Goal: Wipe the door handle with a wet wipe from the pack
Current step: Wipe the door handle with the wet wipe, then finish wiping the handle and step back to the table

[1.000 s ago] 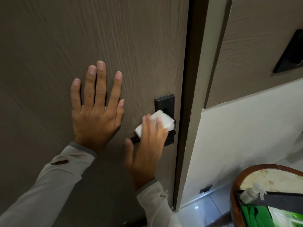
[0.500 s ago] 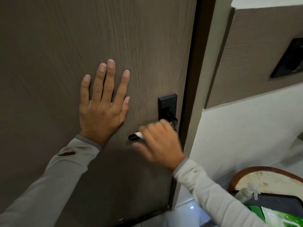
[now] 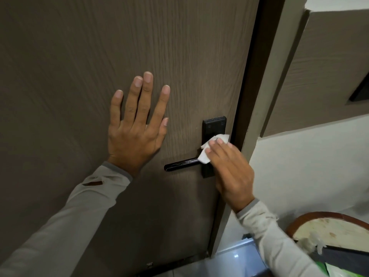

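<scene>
A black lever door handle (image 3: 180, 163) sticks out leftward from a black backplate (image 3: 214, 125) on the brown wood-grain door (image 3: 99, 47). My right hand (image 3: 229, 168) presses a white wet wipe (image 3: 209, 148) against the backplate where the lever joins it, and the hand hides the plate's lower part. My left hand (image 3: 137, 126) lies flat on the door to the left of the handle, fingers spread and holding nothing. A sliver of the green wipe pack (image 3: 335, 271) shows at the bottom right corner.
The door frame (image 3: 257, 116) runs down just right of the handle, with a white wall (image 3: 309, 166) beyond it. A round table with a brown rim (image 3: 319, 214) stands at the bottom right, carrying a dark tray (image 3: 343, 256). Pale floor tiles (image 3: 235, 258) show below.
My right hand has slid the wipe from the lever's left part rightward and up onto the backplate. The lever now shows bare. My left hand has stayed flat on the door.
</scene>
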Demonstrator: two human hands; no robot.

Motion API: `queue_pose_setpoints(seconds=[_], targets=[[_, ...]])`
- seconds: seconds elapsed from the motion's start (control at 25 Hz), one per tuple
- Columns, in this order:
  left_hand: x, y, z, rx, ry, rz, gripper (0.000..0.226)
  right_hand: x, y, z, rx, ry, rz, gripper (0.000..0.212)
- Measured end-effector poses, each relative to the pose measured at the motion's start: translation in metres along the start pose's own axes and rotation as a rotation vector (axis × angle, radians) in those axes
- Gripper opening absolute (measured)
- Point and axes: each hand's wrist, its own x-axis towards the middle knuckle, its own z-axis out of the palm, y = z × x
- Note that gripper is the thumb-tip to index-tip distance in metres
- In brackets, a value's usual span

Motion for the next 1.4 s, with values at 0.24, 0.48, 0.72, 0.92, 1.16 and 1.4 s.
queue_pose_setpoints(seconds=[0.24,0.48,0.72,0.92,1.16,1.4], targets=[[-0.002,0.000,-0.002,0.023,-0.019,-0.001,0.066,-0.002,-0.088,0.039,0.180,0.036,-0.013,0.036],[0.006,0.000,-0.011,0.022,-0.045,0.010,0.066,-0.014,-0.054,-0.003,0.105,-0.037,0.276,0.038],[0.019,0.015,-0.049,-0.098,-0.243,-0.071,0.053,0.013,-0.144,-0.011,0.632,-0.096,0.765,0.034],[0.030,0.060,-0.136,-0.937,-0.321,-0.676,0.028,0.025,-0.108,-0.099,1.356,-0.035,1.398,0.036],[0.049,0.253,-0.189,-1.673,-1.093,-1.432,0.050,-0.042,0.062,-0.226,1.438,0.059,1.817,0.041],[0.032,0.455,-0.177,-1.846,-1.263,-1.479,0.016,-0.167,0.190,-0.313,0.883,-0.082,1.718,0.014]])
